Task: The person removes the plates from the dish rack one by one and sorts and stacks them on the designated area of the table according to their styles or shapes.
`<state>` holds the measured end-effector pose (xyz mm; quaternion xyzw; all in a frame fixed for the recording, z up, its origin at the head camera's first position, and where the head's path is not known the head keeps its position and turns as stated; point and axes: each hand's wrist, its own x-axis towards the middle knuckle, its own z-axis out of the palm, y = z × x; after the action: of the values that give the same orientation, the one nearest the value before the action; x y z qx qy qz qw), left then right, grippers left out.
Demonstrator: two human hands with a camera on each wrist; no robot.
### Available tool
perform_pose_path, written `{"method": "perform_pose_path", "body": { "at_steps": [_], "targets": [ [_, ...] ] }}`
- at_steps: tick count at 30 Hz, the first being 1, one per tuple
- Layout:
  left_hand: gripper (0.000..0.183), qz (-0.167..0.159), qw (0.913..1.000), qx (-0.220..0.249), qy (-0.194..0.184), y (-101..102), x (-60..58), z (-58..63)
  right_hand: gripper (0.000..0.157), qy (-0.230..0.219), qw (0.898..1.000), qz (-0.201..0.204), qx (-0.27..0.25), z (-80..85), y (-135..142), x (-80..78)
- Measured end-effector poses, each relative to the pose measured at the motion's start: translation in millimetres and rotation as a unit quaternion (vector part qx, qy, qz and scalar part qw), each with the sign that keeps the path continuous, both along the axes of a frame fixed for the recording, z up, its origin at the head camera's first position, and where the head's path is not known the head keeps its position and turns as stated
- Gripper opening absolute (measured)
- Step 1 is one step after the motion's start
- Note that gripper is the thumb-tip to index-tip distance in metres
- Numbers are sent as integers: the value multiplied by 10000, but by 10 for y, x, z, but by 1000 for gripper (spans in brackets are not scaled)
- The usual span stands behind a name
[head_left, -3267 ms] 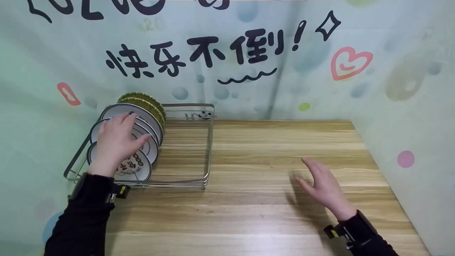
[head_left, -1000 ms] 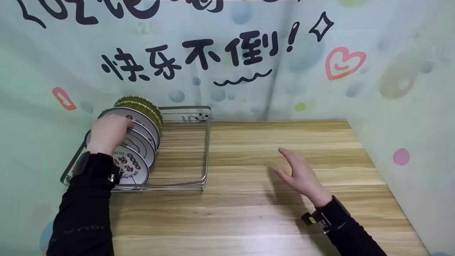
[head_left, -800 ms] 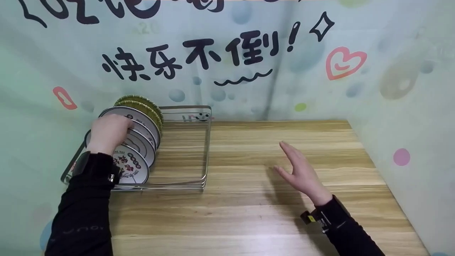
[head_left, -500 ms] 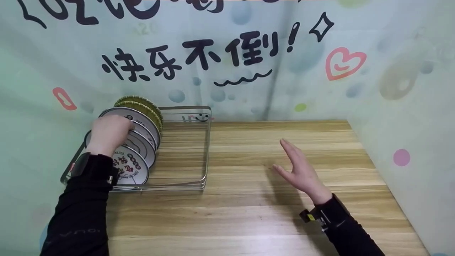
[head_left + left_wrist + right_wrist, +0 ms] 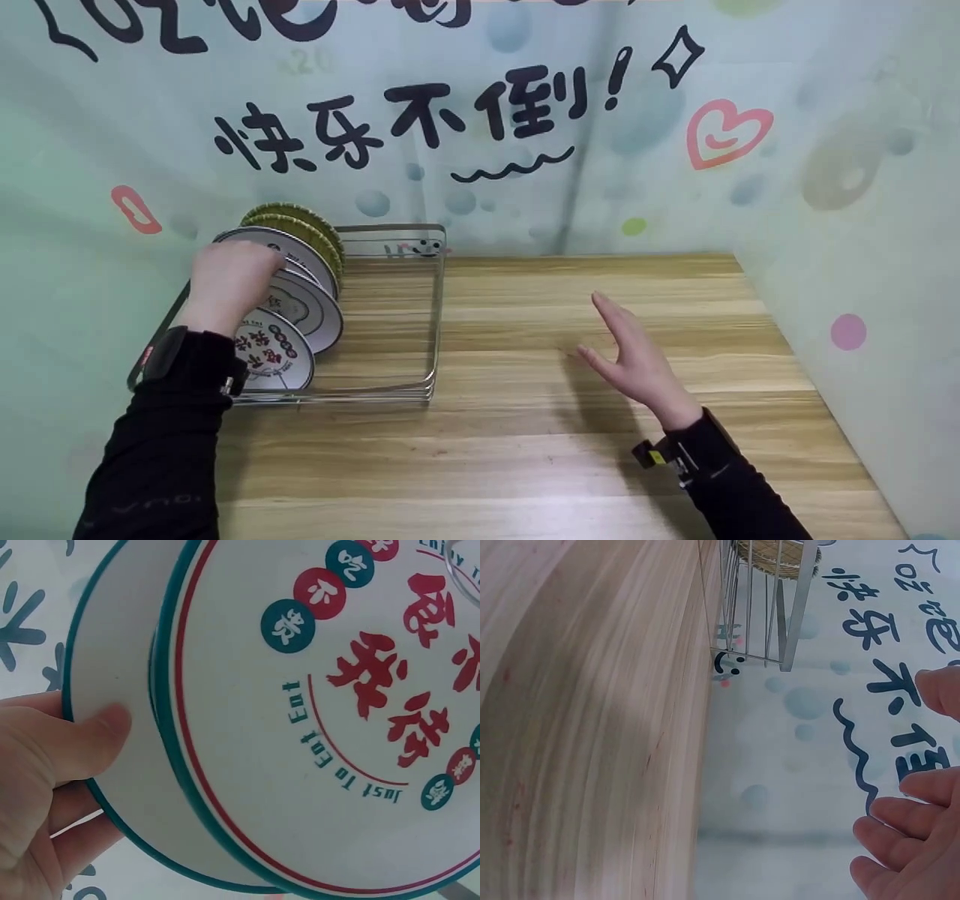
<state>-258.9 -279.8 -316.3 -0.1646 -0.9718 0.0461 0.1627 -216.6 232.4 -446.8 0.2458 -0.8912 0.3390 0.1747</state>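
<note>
My left hand point(image 5: 232, 285) is over a wire dish rack point(image 5: 441, 315) at the left of the table. In the left wrist view its thumb and fingers pinch the rim of a white plate point(image 5: 112, 645) with a teal edge. That plate stands just behind a front plate point(image 5: 300, 727) printed with red characters. Farther back in the rack, more white plates point(image 5: 322, 266) and two green woven discs point(image 5: 289, 214) lean in a row. My right hand point(image 5: 645, 367) hovers above the bare table, fingers apart, holding nothing.
The wooden table point(image 5: 525, 450) stretches right and forward of the rack. A pale printed curtain point(image 5: 525, 195) hangs along the back and both sides, close behind the rack.
My left hand has gone from spread fingers above the plates to pinching one. In the last half second that plate has shifted slightly right. My right hand has moved left, then stayed nearly still.
</note>
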Motion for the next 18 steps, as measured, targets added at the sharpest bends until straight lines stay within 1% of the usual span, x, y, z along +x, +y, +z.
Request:
{"method": "perform_pose_path", "body": {
  "at_steps": [6, 9, 15, 18],
  "targets": [
    [33, -285, 9980, 95, 552, 57, 24, 32, 76, -80, 10000, 32, -11, -11, -6, -4],
    [34, -386, 9963, 227, 740, 90, 43, 63, 77, -129, 9999, 20, -11, -5, -17, -1],
    [32, -285, 9941, 658, 808, 142, 112, 155, 77, -155, 9999, 37, -59, 26, -51, -13],
    [26, -262, 9913, 875, 949, 184, 140, 189, 76, -118, 9999, 46, -111, 33, -69, -23]
  ]
}}
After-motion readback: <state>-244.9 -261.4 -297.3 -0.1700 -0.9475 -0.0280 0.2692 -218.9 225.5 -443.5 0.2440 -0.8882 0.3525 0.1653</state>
